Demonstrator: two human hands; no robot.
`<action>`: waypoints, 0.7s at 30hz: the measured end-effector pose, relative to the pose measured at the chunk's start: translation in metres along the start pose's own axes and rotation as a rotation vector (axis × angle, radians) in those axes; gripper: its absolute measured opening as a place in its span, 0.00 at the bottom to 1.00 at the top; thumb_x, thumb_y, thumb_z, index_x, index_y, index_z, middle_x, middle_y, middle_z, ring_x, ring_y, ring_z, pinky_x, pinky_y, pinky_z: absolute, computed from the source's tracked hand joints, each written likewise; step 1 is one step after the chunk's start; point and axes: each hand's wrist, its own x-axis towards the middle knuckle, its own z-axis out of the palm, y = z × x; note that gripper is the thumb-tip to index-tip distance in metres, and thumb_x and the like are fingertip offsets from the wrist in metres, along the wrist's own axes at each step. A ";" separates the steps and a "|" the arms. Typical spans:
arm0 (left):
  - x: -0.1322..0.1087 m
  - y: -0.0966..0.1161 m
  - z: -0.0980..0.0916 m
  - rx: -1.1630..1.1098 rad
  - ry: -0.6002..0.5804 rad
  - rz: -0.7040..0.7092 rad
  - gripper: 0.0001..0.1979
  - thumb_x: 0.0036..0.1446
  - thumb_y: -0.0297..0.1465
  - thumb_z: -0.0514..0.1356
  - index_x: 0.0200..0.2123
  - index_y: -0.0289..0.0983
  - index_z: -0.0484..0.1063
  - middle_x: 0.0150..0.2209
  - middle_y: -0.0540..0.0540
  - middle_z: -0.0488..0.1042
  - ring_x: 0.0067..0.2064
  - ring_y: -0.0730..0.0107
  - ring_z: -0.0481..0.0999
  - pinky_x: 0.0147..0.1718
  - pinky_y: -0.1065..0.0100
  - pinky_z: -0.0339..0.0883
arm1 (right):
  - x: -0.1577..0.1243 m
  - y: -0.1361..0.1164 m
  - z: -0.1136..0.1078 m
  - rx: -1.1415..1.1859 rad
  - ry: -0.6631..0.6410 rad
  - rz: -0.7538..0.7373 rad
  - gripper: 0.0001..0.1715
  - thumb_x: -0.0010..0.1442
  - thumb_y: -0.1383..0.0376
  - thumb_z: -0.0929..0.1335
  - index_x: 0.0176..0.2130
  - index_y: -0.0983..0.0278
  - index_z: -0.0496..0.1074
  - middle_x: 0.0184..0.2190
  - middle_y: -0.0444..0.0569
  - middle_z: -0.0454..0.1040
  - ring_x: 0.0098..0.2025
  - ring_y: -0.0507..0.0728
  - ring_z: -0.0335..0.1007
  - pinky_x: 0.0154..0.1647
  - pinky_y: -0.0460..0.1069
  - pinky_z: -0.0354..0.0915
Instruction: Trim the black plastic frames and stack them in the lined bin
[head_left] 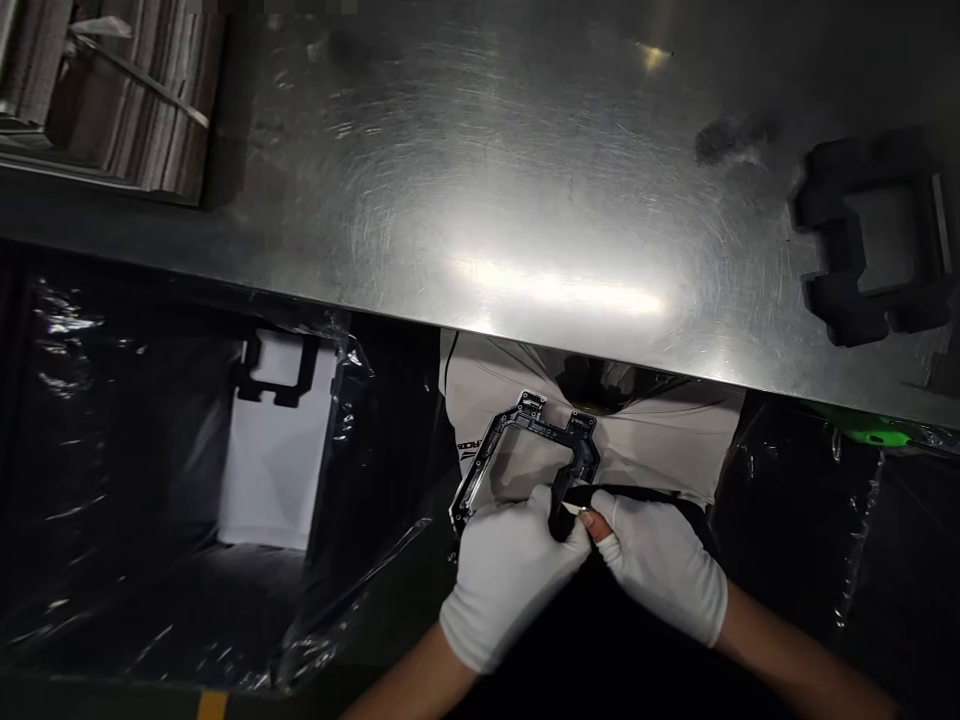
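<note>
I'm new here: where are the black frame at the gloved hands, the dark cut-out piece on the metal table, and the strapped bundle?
Black frame (555,432), head view: on its upper bar.
Dark cut-out piece (832,215), head view: on its left side.
Strapped bundle (129,135), head view: on its layered side.

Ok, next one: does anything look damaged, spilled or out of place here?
Two small things. The right hand wears a white glove, yet one fingertip shows bare, perhaps through a hole. And a dark smudge marks the shiny metal table, toward the far right; whether dirt or wear, I can't tell.
</note>
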 end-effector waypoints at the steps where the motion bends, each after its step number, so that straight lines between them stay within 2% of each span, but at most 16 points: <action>1: 0.000 0.000 0.001 0.011 0.038 0.014 0.16 0.61 0.43 0.61 0.29 0.37 0.77 0.20 0.43 0.77 0.22 0.49 0.81 0.24 0.58 0.64 | 0.000 0.001 0.000 0.010 0.006 -0.003 0.30 0.82 0.51 0.51 0.54 0.58 0.75 0.42 0.49 0.84 0.43 0.60 0.83 0.39 0.50 0.65; 3: -0.001 -0.001 0.002 0.025 0.094 0.038 0.17 0.61 0.44 0.62 0.28 0.37 0.76 0.19 0.43 0.76 0.21 0.49 0.80 0.23 0.58 0.64 | 0.000 0.001 0.002 0.029 0.019 -0.005 0.31 0.82 0.50 0.51 0.54 0.58 0.75 0.41 0.49 0.84 0.43 0.59 0.83 0.37 0.50 0.63; 6: -0.002 -0.002 0.004 0.019 0.117 0.054 0.18 0.62 0.44 0.61 0.26 0.38 0.75 0.18 0.44 0.75 0.19 0.52 0.78 0.22 0.60 0.62 | -0.001 0.002 0.005 0.056 0.022 0.018 0.31 0.82 0.50 0.51 0.54 0.58 0.76 0.40 0.49 0.84 0.39 0.58 0.82 0.33 0.50 0.59; 12: -0.004 -0.003 0.007 0.000 0.148 0.129 0.20 0.65 0.43 0.61 0.26 0.37 0.75 0.17 0.44 0.73 0.17 0.53 0.75 0.21 0.60 0.56 | -0.003 -0.003 0.005 0.119 0.014 0.072 0.26 0.82 0.52 0.54 0.44 0.60 0.73 0.33 0.46 0.82 0.31 0.55 0.77 0.30 0.50 0.54; 18: -0.004 -0.003 0.007 -0.035 0.021 0.073 0.21 0.67 0.45 0.60 0.27 0.37 0.77 0.19 0.41 0.77 0.19 0.49 0.78 0.22 0.59 0.53 | -0.003 -0.006 0.006 0.153 0.026 0.102 0.24 0.81 0.53 0.55 0.42 0.61 0.71 0.31 0.46 0.80 0.29 0.54 0.75 0.29 0.48 0.52; 21: -0.003 0.000 0.008 -0.034 -0.017 0.056 0.20 0.67 0.44 0.60 0.28 0.37 0.78 0.20 0.40 0.78 0.21 0.50 0.79 0.23 0.59 0.54 | -0.003 -0.004 0.010 0.199 0.063 0.106 0.24 0.81 0.54 0.55 0.43 0.61 0.71 0.29 0.45 0.78 0.27 0.53 0.73 0.28 0.48 0.51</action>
